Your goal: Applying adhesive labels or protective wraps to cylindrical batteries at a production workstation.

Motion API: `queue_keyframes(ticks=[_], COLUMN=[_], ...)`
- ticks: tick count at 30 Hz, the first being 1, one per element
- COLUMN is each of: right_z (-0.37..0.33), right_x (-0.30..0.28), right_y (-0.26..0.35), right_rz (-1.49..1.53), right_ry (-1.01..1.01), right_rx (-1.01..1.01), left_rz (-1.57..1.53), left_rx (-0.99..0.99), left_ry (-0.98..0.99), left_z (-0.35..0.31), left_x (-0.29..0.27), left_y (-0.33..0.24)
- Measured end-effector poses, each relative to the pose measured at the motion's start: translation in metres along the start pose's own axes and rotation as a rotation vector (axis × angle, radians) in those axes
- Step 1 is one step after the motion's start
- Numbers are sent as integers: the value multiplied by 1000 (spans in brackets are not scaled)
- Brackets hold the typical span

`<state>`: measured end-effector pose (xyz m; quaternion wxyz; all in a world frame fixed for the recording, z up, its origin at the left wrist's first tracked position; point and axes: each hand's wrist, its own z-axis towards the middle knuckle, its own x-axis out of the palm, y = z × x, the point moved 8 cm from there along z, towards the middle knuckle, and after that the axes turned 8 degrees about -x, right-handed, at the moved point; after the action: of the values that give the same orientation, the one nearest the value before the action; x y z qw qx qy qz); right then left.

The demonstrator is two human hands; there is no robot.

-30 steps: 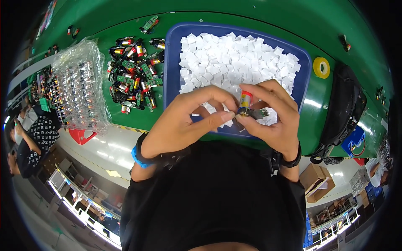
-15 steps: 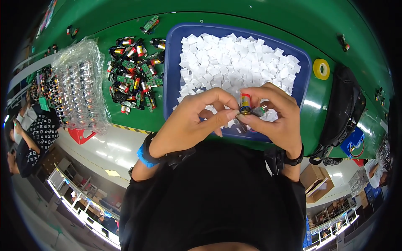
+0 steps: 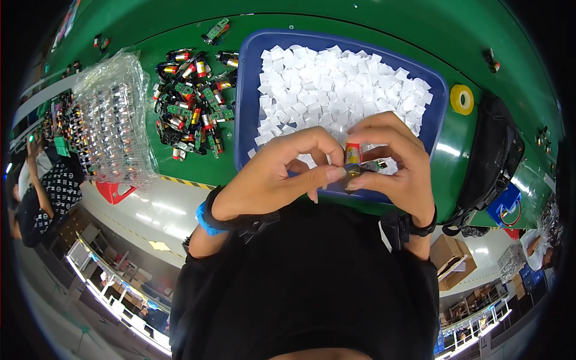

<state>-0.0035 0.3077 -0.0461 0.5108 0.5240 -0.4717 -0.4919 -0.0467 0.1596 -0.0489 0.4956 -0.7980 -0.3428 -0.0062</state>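
Observation:
A small red-and-yellow cylindrical battery [image 3: 353, 155] with a little circuit board [image 3: 377, 165] beside it is held upright between my hands, over the near edge of the blue tray [image 3: 246, 102]. My right hand [image 3: 401, 153] grips it, fingers at its red top end and thumb low down near the bottom. My left hand [image 3: 282, 171] is closed in a pinch at the battery's left side. What those fingertips press on, perhaps the battery or something thin, is hidden. Behind the hands, many small white square pieces [image 3: 324, 81] fill the tray.
Left of the tray lies a heap of battery-and-board assemblies [image 3: 192, 105]. Farther left is a clear plastic tray [image 3: 114, 129] in wrap. A yellow tape roll [image 3: 461, 99] and a black bag [image 3: 487, 156] are on the right. Another person [image 3: 51, 186] is at far left.
The battery is turned more upright and shows more of its side. My right fingers have lifted and spread slightly around it. My left hand stays nearly in place.

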Motion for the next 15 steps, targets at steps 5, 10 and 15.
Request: queue_keyframes(ticks=[5, 10, 15], right_z=[1, -3, -8], right_x=[1, 0, 0], right_y=[-6, -12, -16], right_rz=[60, 114, 214], right_ry=[-21, -86, -217], right_rx=[93, 43, 47], left_rz=[-29, -117, -184], left_rx=[58, 69, 67], left_ry=[-71, -123, -187], left_z=[-4, -6, -6], left_x=[3, 5, 5], left_y=[-3, 7, 3])
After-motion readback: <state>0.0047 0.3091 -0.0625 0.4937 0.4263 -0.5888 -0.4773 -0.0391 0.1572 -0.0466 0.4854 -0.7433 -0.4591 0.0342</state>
